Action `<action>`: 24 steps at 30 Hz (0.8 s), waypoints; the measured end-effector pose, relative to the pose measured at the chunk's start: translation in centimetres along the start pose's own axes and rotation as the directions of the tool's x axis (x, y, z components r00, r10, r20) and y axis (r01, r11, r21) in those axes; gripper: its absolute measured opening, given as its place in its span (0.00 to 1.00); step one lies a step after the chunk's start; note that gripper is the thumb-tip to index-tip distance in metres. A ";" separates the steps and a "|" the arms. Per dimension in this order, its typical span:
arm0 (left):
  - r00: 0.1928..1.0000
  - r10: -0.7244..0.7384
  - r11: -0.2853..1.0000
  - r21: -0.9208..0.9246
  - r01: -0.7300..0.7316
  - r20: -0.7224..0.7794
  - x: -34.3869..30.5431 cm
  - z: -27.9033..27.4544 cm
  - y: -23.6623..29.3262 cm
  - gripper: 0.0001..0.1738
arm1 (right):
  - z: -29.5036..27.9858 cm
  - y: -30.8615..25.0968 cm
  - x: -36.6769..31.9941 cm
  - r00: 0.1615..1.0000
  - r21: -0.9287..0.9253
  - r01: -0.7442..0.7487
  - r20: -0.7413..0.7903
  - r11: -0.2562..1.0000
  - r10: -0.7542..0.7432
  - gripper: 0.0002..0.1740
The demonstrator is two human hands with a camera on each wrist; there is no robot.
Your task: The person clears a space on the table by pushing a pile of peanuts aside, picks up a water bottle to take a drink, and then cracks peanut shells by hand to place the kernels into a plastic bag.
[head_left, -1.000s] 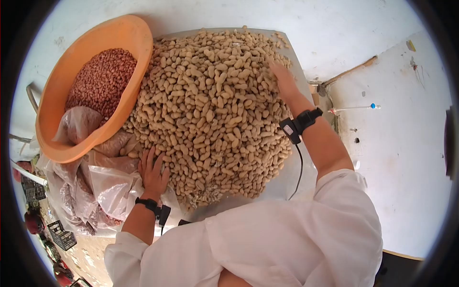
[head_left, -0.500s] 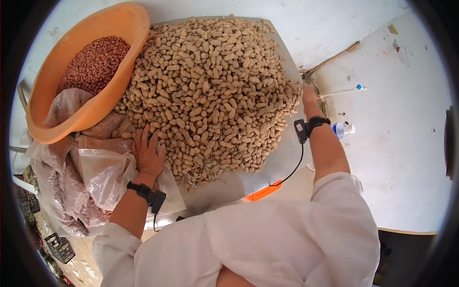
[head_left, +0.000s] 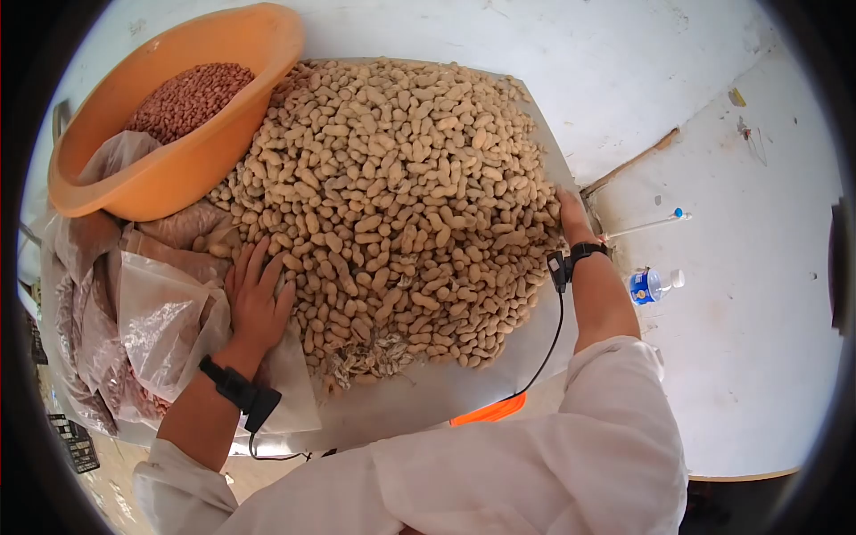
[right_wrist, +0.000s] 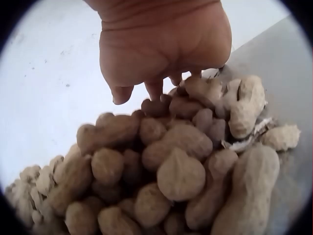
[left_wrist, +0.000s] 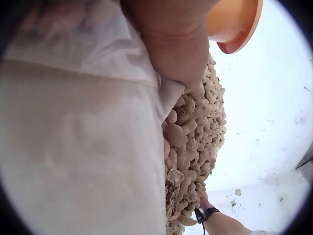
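A large heap of unshelled peanuts [head_left: 401, 205] is spread over a metal tabletop [head_left: 383, 419]. My left hand [head_left: 257, 308] rests on the heap's lower left edge with its fingers spread, beside clear plastic bags [head_left: 160, 312] of reddish contents. At the heap's right edge is my right hand [head_left: 572, 218], its straight fingers against the peanuts. In the right wrist view, the palm [right_wrist: 166, 44] faces the camera and the fingertips reach down behind the nearer peanuts [right_wrist: 181, 166], partly hidden by them. Neither hand grips anything.
An orange basin [head_left: 192, 178] of shelled red peanuts [head_left: 192, 98] stands at the back left. White walls [head_left: 731, 357] border the table at the back and right. A water bottle [head_left: 655, 285] shows beyond the right forearm, and an orange object [head_left: 490, 410] below the front table edge.
The right hand has come from the heap's upper right side down and outward to its right edge. The left hand stays at the left edge, fingers spread. The head view has shifted.
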State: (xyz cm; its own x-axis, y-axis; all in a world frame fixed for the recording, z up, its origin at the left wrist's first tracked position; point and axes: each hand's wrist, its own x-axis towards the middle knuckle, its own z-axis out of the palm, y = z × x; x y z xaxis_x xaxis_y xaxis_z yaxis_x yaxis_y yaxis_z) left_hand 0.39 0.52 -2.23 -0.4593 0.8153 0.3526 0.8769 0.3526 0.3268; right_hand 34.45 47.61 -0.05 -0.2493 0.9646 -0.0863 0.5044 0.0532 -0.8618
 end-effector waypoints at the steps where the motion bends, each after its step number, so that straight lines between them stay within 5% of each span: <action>1: 1.000 -0.001 1.000 0.007 0.001 -0.002 0.0 0.1 0.0 0.25 | 0.6 -0.9 -1.0 0.999 0.141 -0.002 0.035 0.990 -0.003 0.39; 7: 1.000 -0.019 0.999 0.049 0.020 -0.011 -0.6 0.6 -0.2 0.25 | 4.5 -6.3 -1.4 0.974 0.257 0.041 0.207 0.965 -0.096 0.33; 10: 1.000 -0.006 0.998 0.069 0.008 -0.019 -0.9 1.4 -0.9 0.25 | 7.5 -11.2 -3.4 0.873 0.298 0.266 0.328 0.917 -0.360 0.42; 12: 0.999 0.018 0.996 0.086 -0.016 -0.033 -0.9 1.9 -1.4 0.26 | 8.2 -14.8 -6.2 0.782 0.096 0.534 0.321 0.840 -0.534 0.41; 15: 1.000 -0.006 0.995 0.097 0.007 -0.012 -0.8 1.8 -1.2 0.27 | 7.8 -17.4 -12.0 0.748 0.060 0.610 0.284 0.790 -0.599 0.33; 24: 0.999 0.041 0.997 0.065 -0.042 0.010 -0.3 1.5 -1.8 0.29 | 3.5 -14.3 -23.8 0.771 0.164 0.564 0.249 0.810 -0.587 0.27</action>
State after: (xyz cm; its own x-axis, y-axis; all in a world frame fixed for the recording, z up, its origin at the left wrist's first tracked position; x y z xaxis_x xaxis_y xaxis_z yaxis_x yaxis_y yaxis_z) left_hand -0.81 0.31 -4.25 -0.4212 0.8337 0.3570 0.9027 0.3473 0.2540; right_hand 30.30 22.95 12.61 -0.6937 0.6477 0.3149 0.1320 0.5442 -0.8285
